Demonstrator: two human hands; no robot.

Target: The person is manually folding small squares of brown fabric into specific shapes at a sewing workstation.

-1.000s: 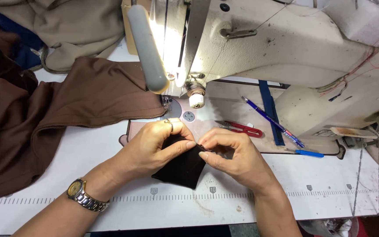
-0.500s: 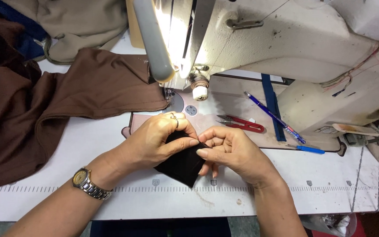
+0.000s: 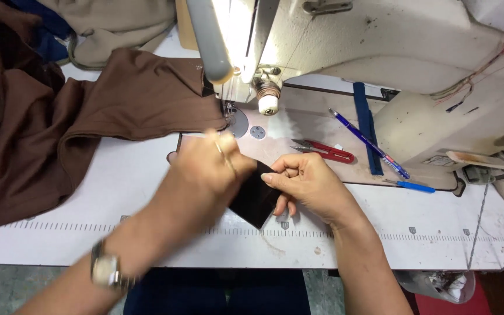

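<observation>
head view: our blurry left hand and right hand both pinch a small black fabric piece; not yet sewn, brown cloth waits just beyond our left.

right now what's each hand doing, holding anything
Left hand: blurred, on the black fabric piece; grip cannot be told.
Right hand: closed, pinching the black fabric piece's edge.

White table bears brown cloth, sewing machine
</observation>
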